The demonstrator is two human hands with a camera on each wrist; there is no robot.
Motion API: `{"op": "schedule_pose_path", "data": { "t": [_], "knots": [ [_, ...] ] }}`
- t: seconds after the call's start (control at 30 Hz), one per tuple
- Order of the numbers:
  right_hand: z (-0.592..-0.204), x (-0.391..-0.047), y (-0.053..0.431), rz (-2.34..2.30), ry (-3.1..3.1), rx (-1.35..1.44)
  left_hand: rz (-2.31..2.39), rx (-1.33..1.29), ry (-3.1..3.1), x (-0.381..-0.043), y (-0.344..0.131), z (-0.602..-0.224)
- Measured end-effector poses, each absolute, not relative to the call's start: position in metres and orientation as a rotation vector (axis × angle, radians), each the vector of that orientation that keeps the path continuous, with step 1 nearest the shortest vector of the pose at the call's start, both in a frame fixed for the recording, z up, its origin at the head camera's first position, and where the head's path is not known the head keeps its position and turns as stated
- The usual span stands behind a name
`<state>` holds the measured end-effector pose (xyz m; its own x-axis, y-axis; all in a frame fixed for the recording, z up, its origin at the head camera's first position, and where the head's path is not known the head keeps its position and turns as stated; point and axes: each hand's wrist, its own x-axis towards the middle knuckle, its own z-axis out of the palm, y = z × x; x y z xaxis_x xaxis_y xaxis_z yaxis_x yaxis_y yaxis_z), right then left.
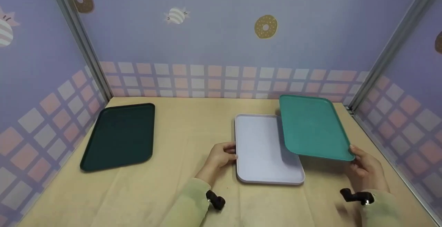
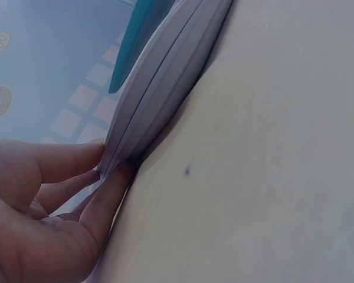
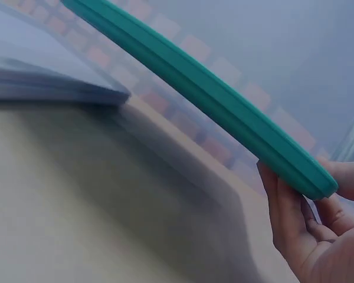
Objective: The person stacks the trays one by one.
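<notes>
My right hand grips the near right corner of a teal tray, thumb on one face and fingers on the other. The teal tray is raised and tilted, and overlaps the pale lavender-white trays from above in the head view. These lie flat, stacked; a seam runs along their side in the left wrist view. My left hand holds their left edge between thumb and fingers. In the right wrist view the teal tray hangs clear of the pale trays.
A dark green tray lies at the left of the cloth-covered table. Patterned panels enclose the back and both sides, with metal posts at the corners.
</notes>
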<state>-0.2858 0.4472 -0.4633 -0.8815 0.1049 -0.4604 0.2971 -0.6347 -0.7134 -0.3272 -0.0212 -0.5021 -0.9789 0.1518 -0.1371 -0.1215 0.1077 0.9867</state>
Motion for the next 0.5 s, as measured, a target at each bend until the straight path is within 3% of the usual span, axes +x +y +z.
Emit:
{"op": "schedule_pose_path", "data": {
  "t": [0.17, 0.5],
  "knots": [
    [-0.461, -0.29, 0.421, -2.621, 1.259, 0.749, 1.978, 0.073, 2.163, -0.327, -0.021, -0.503],
    [-0.461, -0.299, 0.364, -2.546, 1.49, 0.548, 2.015, 0.1, 2.152, -0.329, -0.022, -0.503]
  ]
}}
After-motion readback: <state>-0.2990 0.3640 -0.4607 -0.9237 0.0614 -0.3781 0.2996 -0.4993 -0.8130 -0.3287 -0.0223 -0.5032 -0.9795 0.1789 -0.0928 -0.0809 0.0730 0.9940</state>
